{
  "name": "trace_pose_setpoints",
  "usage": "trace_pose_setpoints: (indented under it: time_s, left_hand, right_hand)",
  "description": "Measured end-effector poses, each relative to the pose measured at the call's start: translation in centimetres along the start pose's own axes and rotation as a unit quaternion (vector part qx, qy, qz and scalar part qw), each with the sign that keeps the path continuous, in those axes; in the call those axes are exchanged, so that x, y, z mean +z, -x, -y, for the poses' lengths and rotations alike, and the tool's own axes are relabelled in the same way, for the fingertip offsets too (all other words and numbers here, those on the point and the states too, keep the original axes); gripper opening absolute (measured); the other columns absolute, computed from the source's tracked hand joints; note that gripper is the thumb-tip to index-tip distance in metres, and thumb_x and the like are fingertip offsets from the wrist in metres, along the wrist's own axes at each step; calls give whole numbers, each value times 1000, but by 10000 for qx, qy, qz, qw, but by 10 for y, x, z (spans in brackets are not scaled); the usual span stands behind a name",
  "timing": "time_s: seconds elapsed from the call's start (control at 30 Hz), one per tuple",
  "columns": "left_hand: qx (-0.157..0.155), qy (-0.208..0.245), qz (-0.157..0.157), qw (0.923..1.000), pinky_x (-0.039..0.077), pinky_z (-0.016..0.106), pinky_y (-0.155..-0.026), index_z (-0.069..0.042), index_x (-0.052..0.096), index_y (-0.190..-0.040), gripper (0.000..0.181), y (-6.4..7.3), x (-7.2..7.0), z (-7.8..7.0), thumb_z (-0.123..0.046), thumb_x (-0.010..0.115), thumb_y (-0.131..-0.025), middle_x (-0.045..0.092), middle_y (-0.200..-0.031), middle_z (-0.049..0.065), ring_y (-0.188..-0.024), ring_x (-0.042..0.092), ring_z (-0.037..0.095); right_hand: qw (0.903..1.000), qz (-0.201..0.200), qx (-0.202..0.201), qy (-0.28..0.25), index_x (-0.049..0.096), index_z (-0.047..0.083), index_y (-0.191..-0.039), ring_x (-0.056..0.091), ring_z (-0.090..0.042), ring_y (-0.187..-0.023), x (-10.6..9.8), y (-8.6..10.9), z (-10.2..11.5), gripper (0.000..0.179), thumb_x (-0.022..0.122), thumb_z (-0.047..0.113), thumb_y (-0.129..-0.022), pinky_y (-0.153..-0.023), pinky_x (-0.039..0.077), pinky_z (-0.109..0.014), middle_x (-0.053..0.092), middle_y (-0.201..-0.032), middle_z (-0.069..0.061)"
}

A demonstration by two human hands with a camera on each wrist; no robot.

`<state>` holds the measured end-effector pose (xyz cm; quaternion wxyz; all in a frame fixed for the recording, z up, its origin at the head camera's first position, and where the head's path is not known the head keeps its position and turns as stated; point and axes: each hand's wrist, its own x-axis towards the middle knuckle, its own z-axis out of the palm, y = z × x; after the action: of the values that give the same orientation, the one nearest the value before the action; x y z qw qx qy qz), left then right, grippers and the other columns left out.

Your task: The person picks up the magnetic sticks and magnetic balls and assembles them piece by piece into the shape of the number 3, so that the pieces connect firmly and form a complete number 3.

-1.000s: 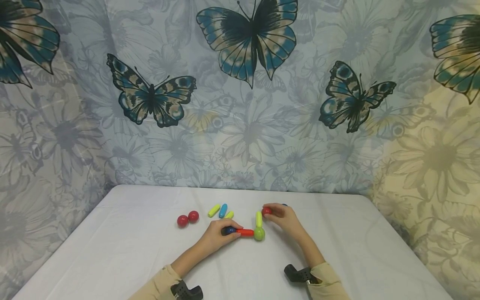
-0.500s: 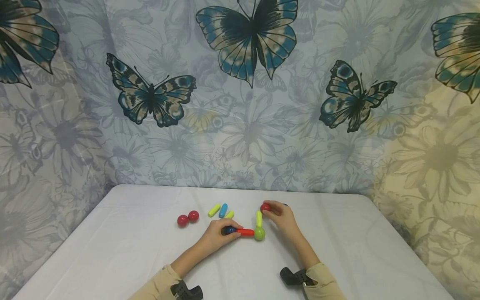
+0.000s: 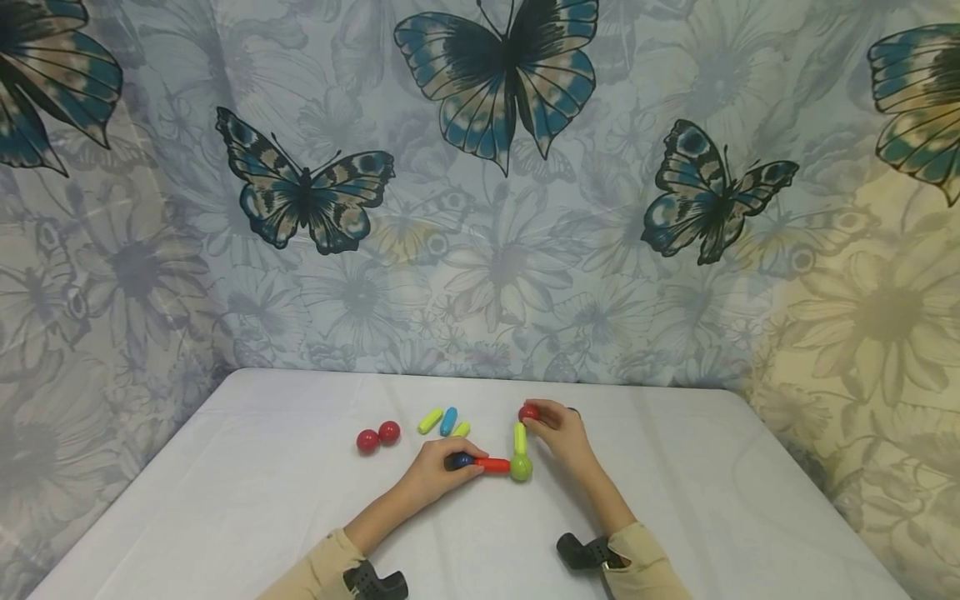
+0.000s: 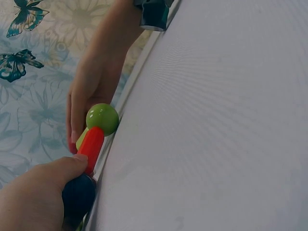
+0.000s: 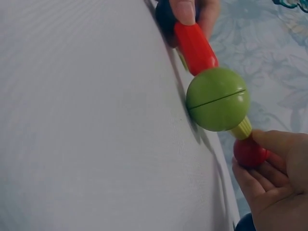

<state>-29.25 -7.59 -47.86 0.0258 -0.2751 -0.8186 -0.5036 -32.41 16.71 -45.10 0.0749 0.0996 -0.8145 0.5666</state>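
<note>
In the head view my left hand (image 3: 437,468) pinches a red stick (image 3: 493,465) close to a dark blue ball (image 3: 461,460), which sits at the stick's near end within the hand. A green ball (image 5: 218,99) joins the red stick's other end. From this ball a yellow-green stick (image 3: 520,438) runs toward the back of the table. At its far end, my right hand (image 3: 561,432) holds a red ball (image 5: 250,153) between thumb and fingers. In the right wrist view the red ball meets the stick's tip; whether it is fixed there I cannot tell.
Two red balls (image 3: 378,437) lie left on the white table (image 3: 262,500). Behind my left hand are yellow-green sticks (image 3: 430,421) and a blue stick (image 3: 448,422). Another dark blue ball (image 5: 246,223) is mostly hidden behind my right hand. A butterfly-print cloth (image 3: 502,275) hangs behind.
My right hand has moved slightly left and away, bringing the red ball from beside the yellow-green stick to its far end. The left hand keeps its place.
</note>
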Motion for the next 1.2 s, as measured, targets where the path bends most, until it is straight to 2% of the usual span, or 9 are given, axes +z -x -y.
trace_pose_setpoints:
  time_s: [0.13,0.27,0.4,0.53,0.63,0.8,1.0,1.2]
  left_hand:
    - [-46,-74,-34,10000,50,26,-97,-13,73,-106,19,2,1,-9,-12,72,-87,74,-107,4,-109,65,24]
    - [-26,-38,-8,10000,50,26,-96,-6,72,-105,18,5,-4,-27,-7,71,-87,73,-106,10,-107,66,27]
    - [97,-65,-73,9999,50,24,-94,-6,73,-104,17,8,-6,-35,-8,72,-87,73,-104,9,-105,66,25]
    - [24,-49,-87,9999,50,25,-95,-7,73,-104,17,7,-5,-32,-8,71,-87,73,-105,8,-105,65,25]
    - [-74,-39,-48,10000,49,26,-96,-9,73,-105,18,4,-3,-22,-9,71,-87,73,-105,7,-106,65,25]
    - [25,-15,-35,10000,50,26,-96,-18,73,-105,18,1,1,-1,-17,73,-87,73,-106,-1,-107,65,20]
    - [162,0,-2,9999,50,26,-96,-22,73,-105,18,0,-1,2,-23,74,-87,73,-105,-4,-106,65,18]
    - [126,29,37,9999,50,25,-96,-23,73,-105,17,0,-2,2,-25,73,-87,73,-105,-4,-105,65,17]
  right_hand:
    - [9999,-13,124,8,60,-3,-126,58,-33,-126,2,-2,-1,39,68,6,-89,-101,50,-33,63,-129,-22]
    - [9998,-1,187,87,60,-2,-127,57,-33,-127,4,-3,-1,39,68,7,-90,-101,49,-35,63,-130,-20]
    - [9998,-5,152,97,60,-2,-127,57,-33,-127,6,-2,0,38,67,6,-90,-101,49,-35,63,-129,-20]
    - [9999,-5,106,78,60,-2,-127,57,-34,-127,7,-2,-1,39,68,6,-90,-101,50,-34,63,-129,-21]
    - [9998,3,169,45,61,-1,-127,58,-32,-127,8,-3,0,38,68,7,-90,-100,50,-33,63,-129,-20]
    - [9999,-47,119,14,63,0,-125,59,-32,-125,9,-3,1,37,69,7,-89,-99,51,-34,64,-128,-19]
    - [9997,-88,199,113,63,1,-125,59,-31,-125,9,-2,2,36,68,7,-90,-99,52,-35,65,-127,-18]
    - [9993,-82,236,279,63,2,-124,59,-31,-125,10,-2,0,35,68,8,-90,-101,51,-40,65,-128,-17]
